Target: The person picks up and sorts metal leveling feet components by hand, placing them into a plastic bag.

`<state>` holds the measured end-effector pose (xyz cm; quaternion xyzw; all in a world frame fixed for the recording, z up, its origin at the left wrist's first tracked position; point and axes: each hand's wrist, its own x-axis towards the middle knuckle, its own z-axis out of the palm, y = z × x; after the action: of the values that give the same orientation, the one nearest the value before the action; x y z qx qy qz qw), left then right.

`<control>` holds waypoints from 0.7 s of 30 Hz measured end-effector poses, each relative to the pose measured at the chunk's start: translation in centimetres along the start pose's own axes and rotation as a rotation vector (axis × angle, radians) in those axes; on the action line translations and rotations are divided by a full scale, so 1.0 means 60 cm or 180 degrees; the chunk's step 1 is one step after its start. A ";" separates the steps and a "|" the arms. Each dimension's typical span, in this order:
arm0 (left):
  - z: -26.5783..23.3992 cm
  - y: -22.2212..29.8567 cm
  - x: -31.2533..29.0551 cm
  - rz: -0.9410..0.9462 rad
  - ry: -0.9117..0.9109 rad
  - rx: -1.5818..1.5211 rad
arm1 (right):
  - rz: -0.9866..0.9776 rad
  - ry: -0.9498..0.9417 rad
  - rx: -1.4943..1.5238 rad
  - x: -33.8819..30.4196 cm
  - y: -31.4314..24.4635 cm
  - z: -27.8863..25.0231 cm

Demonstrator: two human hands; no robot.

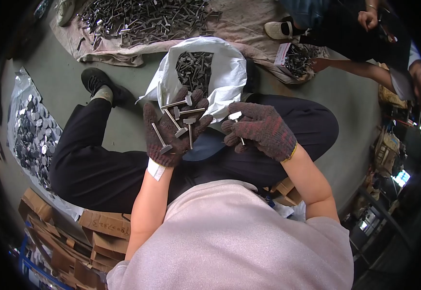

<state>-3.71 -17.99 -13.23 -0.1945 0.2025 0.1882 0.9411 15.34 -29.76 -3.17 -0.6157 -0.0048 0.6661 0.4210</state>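
Observation:
My left hand [174, 142], in a dark knit work glove, is turned palm up with its fingers spread. Several grey metal T-bolts [184, 112], each a straight shank with a flat cross head, lie loose across that palm and its fingers. To its right my right hand [267, 131], gloved the same way, pinches a single T-bolt [235, 116] between thumb and fingers, its bright head up and the shank tip showing below. Just beyond both hands stands a white woven sack [230, 67], its mouth folded back, with many more T-bolts [193, 70] inside.
A large heap of T-bolts [142, 21] covers a cloth [249, 36] at the far side. Round metal discs [36, 137] lie on plastic sheeting at left. Another person's hand [320, 65] reaches to a small bolt pile [299, 59] at far right. Cardboard boxes [106, 224] stand near left.

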 end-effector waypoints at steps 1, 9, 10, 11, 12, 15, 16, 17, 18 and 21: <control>0.001 0.000 0.001 -0.0010 0.0007 -0.0022 | 0.0010 0.0007 -0.0077 0.000 -0.001 0.001; -0.002 0.003 0.002 -0.0037 -0.0010 -0.0161 | -0.0008 -0.0085 -0.0248 0.002 -0.013 0.023; 0.000 0.002 0.003 -0.0031 0.0023 -0.0191 | -0.0015 -0.0043 -0.0307 0.001 -0.017 0.027; -0.002 0.002 0.003 -0.0028 0.0031 -0.0193 | -0.0022 -0.0001 -0.0365 0.002 -0.020 0.030; -0.005 0.003 0.003 -0.0054 -0.0040 -0.0322 | -0.0017 -0.0003 -0.0362 0.004 -0.018 0.029; 0.002 -0.001 0.009 -0.0071 -0.0011 -0.0303 | -0.0071 -0.0055 -0.0302 0.006 -0.017 0.022; 0.006 0.000 0.015 -0.0068 0.0084 -0.0146 | -0.0078 0.0011 -0.0371 0.005 -0.023 0.023; 0.009 -0.001 0.016 -0.0109 0.0070 -0.0129 | -0.0091 0.0086 -0.0438 0.004 -0.027 0.023; 0.010 -0.003 0.013 -0.0081 0.0122 -0.0156 | -0.0124 0.0129 -0.0420 0.005 -0.026 0.014; 0.009 -0.003 0.014 -0.0075 0.0156 -0.0149 | -0.0259 0.0192 0.0229 0.016 -0.026 -0.051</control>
<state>-2.74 -17.68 -13.08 -0.2234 0.2187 0.1769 0.9333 18.84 -29.81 -3.86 -0.6193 0.0068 0.6293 0.4695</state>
